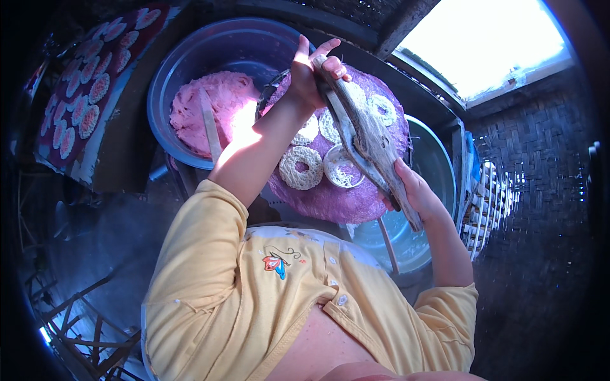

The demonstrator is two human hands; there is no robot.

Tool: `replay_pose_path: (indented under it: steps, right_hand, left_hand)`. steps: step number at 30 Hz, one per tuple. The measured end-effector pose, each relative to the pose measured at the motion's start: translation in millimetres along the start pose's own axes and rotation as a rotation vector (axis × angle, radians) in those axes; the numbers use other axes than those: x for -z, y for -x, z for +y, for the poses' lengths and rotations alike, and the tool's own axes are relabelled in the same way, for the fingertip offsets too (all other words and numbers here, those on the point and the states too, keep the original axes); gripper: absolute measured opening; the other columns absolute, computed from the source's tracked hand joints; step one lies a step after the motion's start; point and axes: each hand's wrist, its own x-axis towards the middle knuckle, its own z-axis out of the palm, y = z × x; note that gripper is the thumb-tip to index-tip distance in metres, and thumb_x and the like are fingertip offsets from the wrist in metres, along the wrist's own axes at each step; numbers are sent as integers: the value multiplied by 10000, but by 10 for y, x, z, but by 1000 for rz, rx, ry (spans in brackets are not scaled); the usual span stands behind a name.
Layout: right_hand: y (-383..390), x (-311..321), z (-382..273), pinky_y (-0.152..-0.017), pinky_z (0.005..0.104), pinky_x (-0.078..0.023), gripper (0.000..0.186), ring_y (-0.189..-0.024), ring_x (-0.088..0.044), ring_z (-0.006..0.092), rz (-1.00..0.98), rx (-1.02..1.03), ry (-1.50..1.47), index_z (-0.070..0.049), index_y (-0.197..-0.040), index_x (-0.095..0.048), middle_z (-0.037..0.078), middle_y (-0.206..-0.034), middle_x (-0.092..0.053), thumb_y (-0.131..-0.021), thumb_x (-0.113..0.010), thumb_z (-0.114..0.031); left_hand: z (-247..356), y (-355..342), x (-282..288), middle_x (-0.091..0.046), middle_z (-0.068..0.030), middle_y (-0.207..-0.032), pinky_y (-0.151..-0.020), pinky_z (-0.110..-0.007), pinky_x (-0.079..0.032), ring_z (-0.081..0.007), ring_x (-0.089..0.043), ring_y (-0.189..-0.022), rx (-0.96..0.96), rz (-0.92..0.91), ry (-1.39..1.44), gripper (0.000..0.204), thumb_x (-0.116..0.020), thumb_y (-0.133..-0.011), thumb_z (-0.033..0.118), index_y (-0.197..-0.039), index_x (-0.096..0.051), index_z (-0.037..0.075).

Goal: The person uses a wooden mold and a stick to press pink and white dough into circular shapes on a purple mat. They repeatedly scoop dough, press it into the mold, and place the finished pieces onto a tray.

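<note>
My left hand (pixel 311 73) is wrapped round the upper end of a long, weathered wooden press-like tool (pixel 368 133), some of its fingers raised. Lower down and to the right, my right hand (pixel 416 190) grips the tool's other end. The tool slants over a round purple mat (pixel 324 200) and hides part of it. On the mat lie several pale, lacy dough rings (pixel 301 167), made of thin strands. One white ring mould (pixel 344 167) has strands partly filling it. What the tool holds inside cannot be seen.
To the left stands a big blue basin (pixel 168 70) of pink dough (pixel 222 89), with a flat stick (pixel 210 124) in it. A greenish tub (pixel 432 146) is under the mat's right side. Rings cover a tray (pixel 79 89) far left. A woven wall (pixel 540 146) rises right.
</note>
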Motion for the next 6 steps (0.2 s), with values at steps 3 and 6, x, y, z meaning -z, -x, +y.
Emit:
replay_pose_path:
  steps: [3, 6]
  right_hand:
    - [-30, 81, -71, -503, 253, -441, 557, -535, -536, 112, 15, 80, 116, -2, -932, -603, 56, -696, -577, -952, -375, -510]
    - [39, 183, -108, -537, 250, -444, 560, -559, -537, 108, 51, 69, 180, 17, -957, -595, 58, -682, -570, -948, -391, -505]
  left_hand:
    - [-25, -98, 51, -391, 24, -528, -695, -374, -414, -163, -464, -556, 46, -93, 118, 679, -223, -908, 655, -1154, -474, 74]
    - [-173, -125, 98, -394, 26, -514, -690, -374, -412, -164, -456, -543, 42, -27, 88, 668, -252, -909, 646, -1150, -497, 74]
